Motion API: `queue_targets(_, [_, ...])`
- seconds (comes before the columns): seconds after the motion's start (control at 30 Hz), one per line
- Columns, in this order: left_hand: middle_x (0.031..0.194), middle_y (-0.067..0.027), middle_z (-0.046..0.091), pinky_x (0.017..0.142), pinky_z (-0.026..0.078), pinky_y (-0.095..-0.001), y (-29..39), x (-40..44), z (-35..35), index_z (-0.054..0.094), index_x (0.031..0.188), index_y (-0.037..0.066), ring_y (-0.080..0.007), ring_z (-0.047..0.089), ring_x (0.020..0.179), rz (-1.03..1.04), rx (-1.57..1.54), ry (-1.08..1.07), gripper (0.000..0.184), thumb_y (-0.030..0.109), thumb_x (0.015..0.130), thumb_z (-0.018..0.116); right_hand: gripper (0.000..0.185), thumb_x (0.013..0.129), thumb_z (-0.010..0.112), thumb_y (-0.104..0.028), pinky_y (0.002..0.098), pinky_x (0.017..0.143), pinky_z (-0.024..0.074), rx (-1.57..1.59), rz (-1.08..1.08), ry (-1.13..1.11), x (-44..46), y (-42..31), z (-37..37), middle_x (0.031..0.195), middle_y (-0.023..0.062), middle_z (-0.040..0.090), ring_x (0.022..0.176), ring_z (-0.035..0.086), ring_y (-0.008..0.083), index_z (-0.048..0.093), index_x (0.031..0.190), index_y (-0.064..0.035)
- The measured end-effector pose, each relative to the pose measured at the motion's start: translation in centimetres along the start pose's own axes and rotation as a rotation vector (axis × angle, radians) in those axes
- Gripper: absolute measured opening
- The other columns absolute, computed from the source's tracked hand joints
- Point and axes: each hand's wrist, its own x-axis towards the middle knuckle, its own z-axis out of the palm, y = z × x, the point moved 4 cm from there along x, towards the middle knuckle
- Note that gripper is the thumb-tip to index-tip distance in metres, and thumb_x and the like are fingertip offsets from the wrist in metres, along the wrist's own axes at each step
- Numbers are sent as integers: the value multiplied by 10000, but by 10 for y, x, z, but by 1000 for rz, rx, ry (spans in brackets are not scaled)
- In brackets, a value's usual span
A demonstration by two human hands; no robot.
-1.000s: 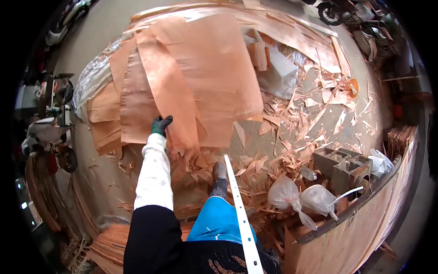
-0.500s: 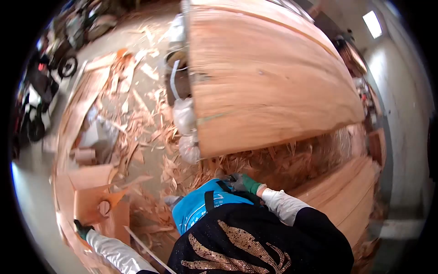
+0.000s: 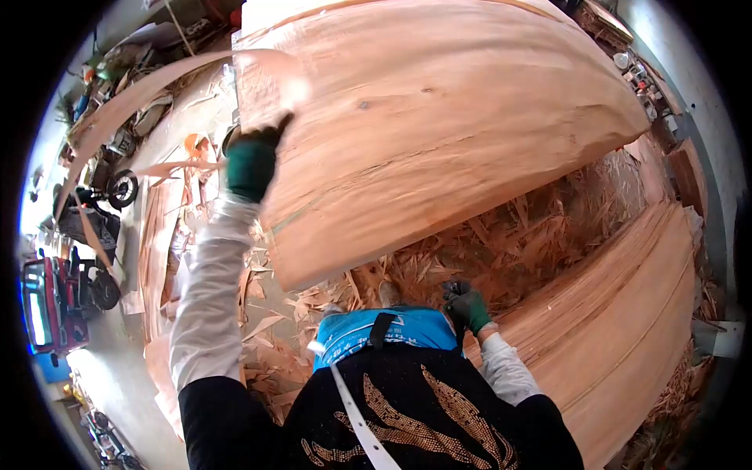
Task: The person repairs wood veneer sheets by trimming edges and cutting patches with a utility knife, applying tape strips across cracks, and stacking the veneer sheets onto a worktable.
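My left hand (image 3: 252,164), in a dark green glove, is raised at the left over the near corner of a large pale wood veneer stack (image 3: 439,102). Its fingers are blurred, so its grip cannot be made out. A thin curved veneer strip (image 3: 141,90) arcs in the air above and left of it, and a narrower torn piece (image 3: 180,168) meets the glove's left side. My right hand (image 3: 468,308), in a green glove with dark fingers, is low beside my blue apron, fingers curled; what they hold, if anything, is too small to name.
A second veneer stack (image 3: 603,313) stands at the lower right. Torn scraps (image 3: 501,243) cover the floor between the stacks. A white perforated strip (image 3: 356,415) lies across my front. Motorbikes and a red vehicle (image 3: 55,301) stand at the far left.
My view has swung right, from flat sheets on the floor to the large stacks. My left hand has risen from the lower left, with veneer pieces now in the air around it. My right hand has come into view.
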Motion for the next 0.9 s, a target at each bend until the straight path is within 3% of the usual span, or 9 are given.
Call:
queue_targets(0.1, [878, -26, 588, 611, 468, -460, 83, -40, 43, 517, 1255, 210, -233, 609, 796, 86, 71, -209, 503, 145, 759, 568, 237, 868, 573, -159, 340, 643, 507, 203, 105, -13, -15, -35, -2, 890, 127, 651, 707, 613, 174, 597, 1037, 5])
queue_targets(0.2, [1024, -55, 579, 720, 462, -503, 132, -88, 64, 461, 1298, 188, -252, 591, 928, 0, -152, -562, 555, 179, 761, 597, 216, 865, 568, -134, 332, 631, 507, 312, 207, -40, -15, -56, -1, 872, 121, 642, 708, 611, 177, 590, 1027, 7])
queue_targets(0.33, [1348, -155, 461, 872, 438, -531, 157, -123, 70, 422, 1335, 171, -326, 485, 1204, -172, -372, -755, 620, 253, 770, 664, 243, 860, 577, -119, 334, 648, 514, 112, 184, -78, 7, -99, 5, 958, 119, 653, 738, 622, 178, 603, 1075, -10])
queue_targets(0.5, [1406, -185, 409, 972, 390, -506, 154, -138, 64, 419, 1352, 136, -367, 425, 1266, -281, -530, -585, 664, 250, 751, 676, 315, 865, 555, -69, 326, 771, 507, -122, -18, -73, 52, -186, 10, 1071, 145, 647, 901, 616, 150, 607, 1175, -54])
queue_targets(0.57, [1384, -193, 430, 978, 394, -498, 149, -147, 67, 444, 1334, 110, -375, 430, 1255, -310, -570, -474, 648, 239, 741, 671, 359, 865, 542, -29, 313, 822, 488, -424, -385, 4, 81, -206, 7, 1111, 135, 630, 996, 593, 163, 587, 1218, -76])
queue_targets(0.67, [1328, -187, 488, 972, 418, -455, 138, -151, 60, 510, 1266, 69, -364, 476, 1209, -394, -671, -347, 610, 191, 701, 704, 434, 858, 514, 27, 293, 775, 498, -321, -245, -25, 110, -241, 2, 1191, 115, 566, 952, 595, 188, 501, 1288, -33])
queue_targets(0.77, [1302, -168, 512, 961, 428, -436, 136, -158, 63, 533, 1234, 69, -337, 500, 1186, -413, -665, -311, 619, 200, 666, 741, 483, 863, 550, -21, 317, 827, 492, -547, -573, -17, 138, -233, -7, 1220, 99, 537, 1098, 567, 243, 480, 1331, -114])
queue_targets(0.83, [1304, -151, 514, 966, 417, -431, 137, -158, 70, 527, 1233, 74, -318, 502, 1187, -402, -634, -343, 619, 214, 671, 743, 569, 826, 616, -64, 368, 863, 500, -374, -164, -106, 174, -190, -20, 1403, 121, 374, 1157, 537, 300, 426, 1360, -114])
queue_targets(0.9, [1256, -144, 552, 961, 413, -457, 134, -155, 69, 559, 1192, 83, -308, 520, 1163, -394, -625, -333, 577, 233, 665, 739, 617, 800, 649, -91, 403, 882, 495, -845, -424, -106, 183, -192, -37, 1454, 127, 314, 1162, 528, 341, 407, 1367, -119])
